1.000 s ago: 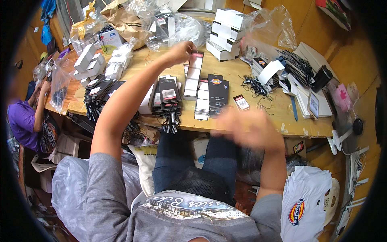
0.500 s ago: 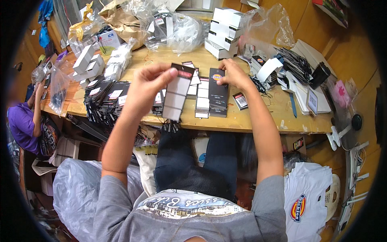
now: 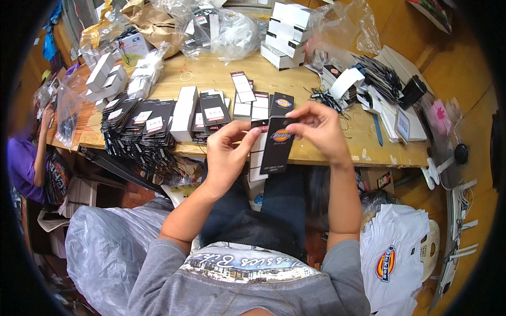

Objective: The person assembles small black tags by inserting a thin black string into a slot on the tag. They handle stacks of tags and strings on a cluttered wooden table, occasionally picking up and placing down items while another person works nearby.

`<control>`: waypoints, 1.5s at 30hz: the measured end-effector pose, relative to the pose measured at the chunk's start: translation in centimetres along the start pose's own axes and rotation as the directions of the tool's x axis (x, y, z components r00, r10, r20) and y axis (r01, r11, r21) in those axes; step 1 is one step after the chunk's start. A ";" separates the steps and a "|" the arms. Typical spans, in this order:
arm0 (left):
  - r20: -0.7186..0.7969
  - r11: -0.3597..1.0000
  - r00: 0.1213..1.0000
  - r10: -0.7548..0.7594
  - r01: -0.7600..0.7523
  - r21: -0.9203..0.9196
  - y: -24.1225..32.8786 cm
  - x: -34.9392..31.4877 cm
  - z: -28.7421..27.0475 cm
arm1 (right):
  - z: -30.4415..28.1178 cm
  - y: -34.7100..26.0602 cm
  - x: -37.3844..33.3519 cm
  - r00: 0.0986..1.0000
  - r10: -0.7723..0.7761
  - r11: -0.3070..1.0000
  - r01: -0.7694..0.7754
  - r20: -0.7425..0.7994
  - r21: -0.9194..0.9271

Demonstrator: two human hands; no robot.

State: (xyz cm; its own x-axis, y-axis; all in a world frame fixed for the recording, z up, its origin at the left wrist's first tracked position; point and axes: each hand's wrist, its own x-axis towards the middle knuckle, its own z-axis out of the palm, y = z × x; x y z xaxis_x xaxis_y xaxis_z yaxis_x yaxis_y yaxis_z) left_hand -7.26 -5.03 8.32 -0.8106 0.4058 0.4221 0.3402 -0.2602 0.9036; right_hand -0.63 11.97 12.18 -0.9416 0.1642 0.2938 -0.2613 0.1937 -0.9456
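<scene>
Over the table's front edge my two hands are close together. In my left hand (image 3: 227, 155), thumb and fingers pinch a hang tag with white panels (image 3: 256, 167). My right hand (image 3: 320, 130) pinches the top of a black hang tag (image 3: 275, 155) with a coloured emblem; it overlaps the white-panelled tag and hides part of it. Just behind them lie another black tag (image 3: 281, 103) and a stack of white-panelled tags (image 3: 260, 107). A white-panelled tag (image 3: 242, 87) lies askew further back. Left of my hands are black tags with white stickers (image 3: 214, 112).
Stringed black tags (image 3: 134, 124) fill the table's left part, beside a long white box (image 3: 184, 113). White boxes (image 3: 287, 34) are stacked at the back. More tags (image 3: 387, 81) lie at right. White shirts (image 3: 392, 258) hang over a chair. A person in purple (image 3: 26, 163) sits at far left.
My left hand has moved right, without the stringed tag bundle, and now pinches a white-panelled tag. My right hand has lifted a black tag and brought it nearer, against that tag.
</scene>
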 end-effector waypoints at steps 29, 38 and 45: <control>0.098 0.932 0.973 -0.209 0.228 -0.281 -4.0 -4.9 2.6 | 0.0 3.1 -4.7 0.971 0.211 0.971 -0.195 -0.113 0.141; 0.124 0.970 0.972 -0.200 0.215 -0.117 -3.3 -5.2 2.6 | 2.0 4.0 -6.5 0.978 0.071 0.997 -0.072 -0.195 0.006; 0.273 0.910 0.894 -0.355 0.398 -0.118 -3.2 -6.0 2.4 | 2.4 4.3 -7.2 0.975 0.030 0.993 -0.055 -0.221 -0.107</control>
State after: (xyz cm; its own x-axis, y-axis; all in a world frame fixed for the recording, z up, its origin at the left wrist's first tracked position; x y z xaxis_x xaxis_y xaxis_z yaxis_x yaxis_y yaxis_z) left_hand -2.35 -4.52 3.03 -0.7152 0.6947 0.0764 -0.0692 -0.1792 0.9814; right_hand 4.54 9.29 5.66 -0.8788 0.3799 0.2888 -0.1850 0.2866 -0.9400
